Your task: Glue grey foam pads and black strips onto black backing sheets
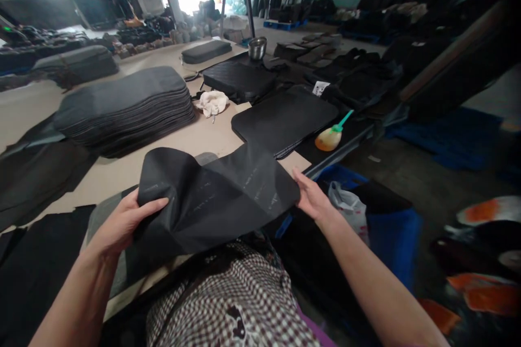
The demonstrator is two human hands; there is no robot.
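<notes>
I've got the black panel (215, 200) lifted off the tabletop (122, 171) — left hand (122, 222) and right hand (311, 198) pinching its ends. Behind it, the grey stack (126, 105) looks done — this piece isn't placed yet.

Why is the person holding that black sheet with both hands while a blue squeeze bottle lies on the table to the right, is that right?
Not quite: the squeeze bottle is orange with a green nozzle, not blue. The head view shows it lying at the table's right edge. The left hand and right hand do hold the black sheet.
</notes>
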